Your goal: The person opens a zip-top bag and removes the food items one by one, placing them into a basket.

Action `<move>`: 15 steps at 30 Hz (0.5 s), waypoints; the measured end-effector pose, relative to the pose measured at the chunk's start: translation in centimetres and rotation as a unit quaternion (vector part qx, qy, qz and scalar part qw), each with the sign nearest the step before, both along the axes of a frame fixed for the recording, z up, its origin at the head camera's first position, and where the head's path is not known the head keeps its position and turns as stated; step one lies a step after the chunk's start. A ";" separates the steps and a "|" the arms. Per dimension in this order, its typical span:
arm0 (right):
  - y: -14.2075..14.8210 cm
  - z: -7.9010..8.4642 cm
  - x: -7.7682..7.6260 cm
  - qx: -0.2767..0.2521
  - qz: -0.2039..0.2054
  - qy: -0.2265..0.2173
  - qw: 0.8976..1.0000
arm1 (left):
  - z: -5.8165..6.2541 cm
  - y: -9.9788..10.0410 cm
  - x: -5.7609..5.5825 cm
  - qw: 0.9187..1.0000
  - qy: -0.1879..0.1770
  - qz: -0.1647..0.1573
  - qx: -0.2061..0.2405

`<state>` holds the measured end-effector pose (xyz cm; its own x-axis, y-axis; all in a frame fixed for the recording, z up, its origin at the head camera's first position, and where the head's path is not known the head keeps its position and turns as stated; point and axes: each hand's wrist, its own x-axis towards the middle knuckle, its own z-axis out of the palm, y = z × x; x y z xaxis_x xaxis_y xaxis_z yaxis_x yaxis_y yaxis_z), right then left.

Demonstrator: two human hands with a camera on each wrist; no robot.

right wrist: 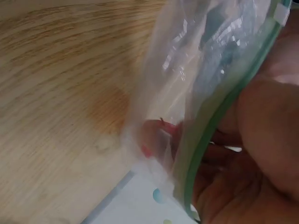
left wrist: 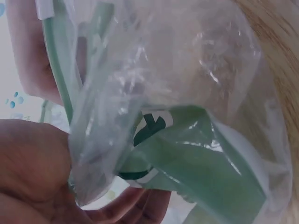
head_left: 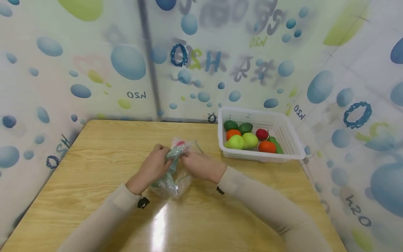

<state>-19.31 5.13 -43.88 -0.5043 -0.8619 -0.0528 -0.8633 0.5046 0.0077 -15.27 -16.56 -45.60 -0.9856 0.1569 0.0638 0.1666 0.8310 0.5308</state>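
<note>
A clear plastic zip bag (head_left: 171,183) with green printing and a green zip strip (right wrist: 205,144) lies slanted on the wooden table. My left hand (head_left: 154,166) grips the bag's edge, with the thumb on one side and fingers behind the film in the left wrist view. Reaching in past the zip strip, my right hand (head_left: 201,164) has its fingers inside the bag. Those fingers hold a small red fruit (right wrist: 169,127) with a short stem, partly hidden by the fingers and blurred by the plastic. Its red also shows near the bag's far end in the head view.
A white plastic basket (head_left: 292,141) stands at the table's back right. In it lie green apples (head_left: 250,140), orange fruits (head_left: 267,147), dark green avocados (head_left: 231,125), a red fruit (head_left: 261,134) and a green pepper (head_left: 275,144). Patterned walls border the table (head_left: 104,150).
</note>
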 end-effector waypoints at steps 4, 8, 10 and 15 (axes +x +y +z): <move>-0.1 -0.6 0.1 -0.029 -0.018 0.025 0.999 | 0.1 -0.1 -0.1 1.000 0.026 -0.014 0.003; -0.2 -0.9 0.3 -0.053 -0.026 0.054 0.997 | 0.2 -0.3 -0.3 0.999 0.028 -0.030 0.015; -0.3 -1.0 0.4 -0.051 -0.041 0.057 0.996 | 0.3 -0.4 -0.3 0.999 0.028 -0.037 0.018; -0.3 -1.4 0.5 -0.035 -0.078 0.072 0.994 | 0.3 -0.5 -0.3 0.998 0.028 -0.050 0.024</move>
